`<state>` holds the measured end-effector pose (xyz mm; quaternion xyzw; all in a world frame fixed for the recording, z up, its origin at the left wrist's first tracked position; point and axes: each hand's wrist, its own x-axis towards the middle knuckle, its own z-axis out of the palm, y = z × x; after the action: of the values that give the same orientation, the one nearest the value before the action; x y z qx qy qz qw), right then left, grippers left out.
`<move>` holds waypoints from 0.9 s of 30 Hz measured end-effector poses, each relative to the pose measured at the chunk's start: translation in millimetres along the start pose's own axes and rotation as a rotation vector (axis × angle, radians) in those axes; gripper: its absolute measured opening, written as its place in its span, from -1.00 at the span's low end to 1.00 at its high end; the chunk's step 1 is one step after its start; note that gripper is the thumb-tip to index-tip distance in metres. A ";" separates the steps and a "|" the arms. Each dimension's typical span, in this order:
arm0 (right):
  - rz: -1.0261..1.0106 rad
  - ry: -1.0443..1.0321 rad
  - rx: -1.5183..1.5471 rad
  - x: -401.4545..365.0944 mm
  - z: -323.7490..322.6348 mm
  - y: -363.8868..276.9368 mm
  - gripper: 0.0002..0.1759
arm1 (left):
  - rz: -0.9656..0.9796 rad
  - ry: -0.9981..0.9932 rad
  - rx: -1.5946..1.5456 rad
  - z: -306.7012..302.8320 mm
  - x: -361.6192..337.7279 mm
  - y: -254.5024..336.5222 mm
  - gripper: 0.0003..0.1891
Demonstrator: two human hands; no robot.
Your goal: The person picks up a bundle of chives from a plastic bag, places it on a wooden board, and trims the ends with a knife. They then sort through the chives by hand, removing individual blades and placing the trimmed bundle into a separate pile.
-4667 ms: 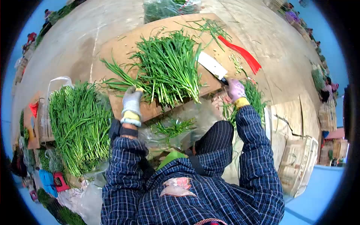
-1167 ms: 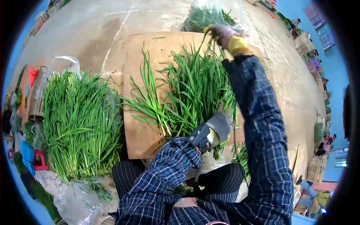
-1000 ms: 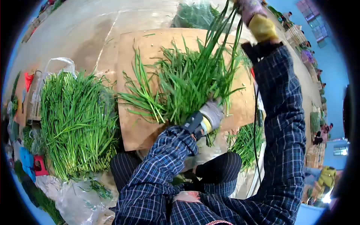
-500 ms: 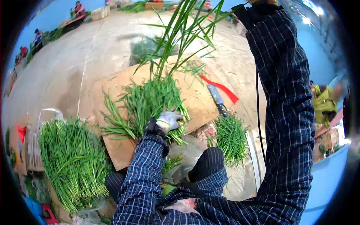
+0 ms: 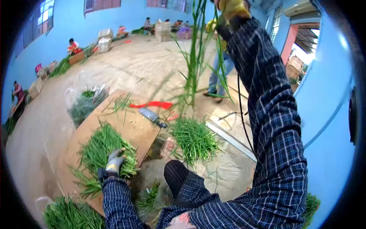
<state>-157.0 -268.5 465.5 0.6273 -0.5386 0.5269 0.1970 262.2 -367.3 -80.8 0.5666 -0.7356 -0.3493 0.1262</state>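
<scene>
My left hand, in a grey glove, lies on a heap of green chives on a brown board, its fingers stretched over the stems. High at the top, my right hand, in a yellow glove, is closed on long green chives that hang down in front of me, their tips blurred. A cleaver with a dark handle lies on the board beside a red strip. To the right of the board is another heap of chives.
The board stands low before my knees. A clear plastic bag of greens sits beyond it, and more chives lie at lower left. A person in jeans stands ahead. A metal strip lies on the floor at right.
My view has turned to the right, so the board appears further left. The raised chives in my right hand have swung to hang nearly straight down. My left hand stays on the heap.
</scene>
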 end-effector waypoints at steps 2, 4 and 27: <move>0.013 0.029 -0.121 3.8 -25.5 28.8 -0.81 | -0.026 0.002 -0.043 -0.7 2.0 8.5 -0.56; 0.041 0.047 -0.242 6.2 -45.8 64.2 -0.81 | -0.013 0.008 -0.027 4.5 8.2 -4.6 -0.56; 0.542 -0.245 -0.251 -143.0 -67.7 209.0 -0.65 | -0.015 0.067 -0.216 24.8 50.9 -22.0 -0.55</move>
<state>-352.6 -217.8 298.5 0.4904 -0.7667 0.4102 0.0589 247.5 -407.6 -123.8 0.5666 -0.6848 -0.4081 0.2085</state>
